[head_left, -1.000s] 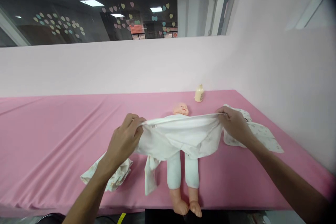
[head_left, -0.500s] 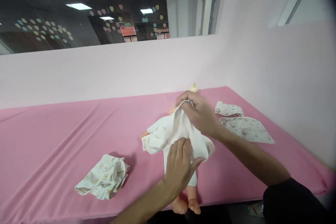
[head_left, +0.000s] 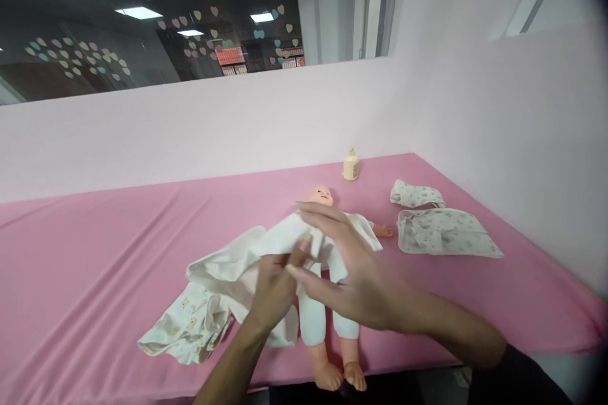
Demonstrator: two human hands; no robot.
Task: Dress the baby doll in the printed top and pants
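Note:
A baby doll [head_left: 312, 323] lies on its back, feet toward me, in white leggings and a white baby shirt [head_left: 237, 266]. The shirt is spread out to the left, partly over a folded patterned cloth [head_left: 183, 323]. Closed on the shirt near the doll's left-side sleeve is my left hand [head_left: 275, 288], thumb uppermost. My right hand [head_left: 354, 272], slightly blurred, hovers just over it with fingers stretched and the thumb apart. The doll's arm on the right sticks out of its sleeve; its other arm is hidden by cloth and hands.
A cream pump bottle [head_left: 351, 166] stands by the back wall. Two patterned cloth items, a small rolled one [head_left: 415, 194] and a larger flat one [head_left: 449, 232], lie at the right. The pink-covered table [head_left: 95, 253] meets walls at the back and right.
The shirt, earlier bunched up over the doll, now spreads left. My right hand has let go of the raised cloth and come down beside my left hand, which has moved left. The doll's face and the bottle now show.

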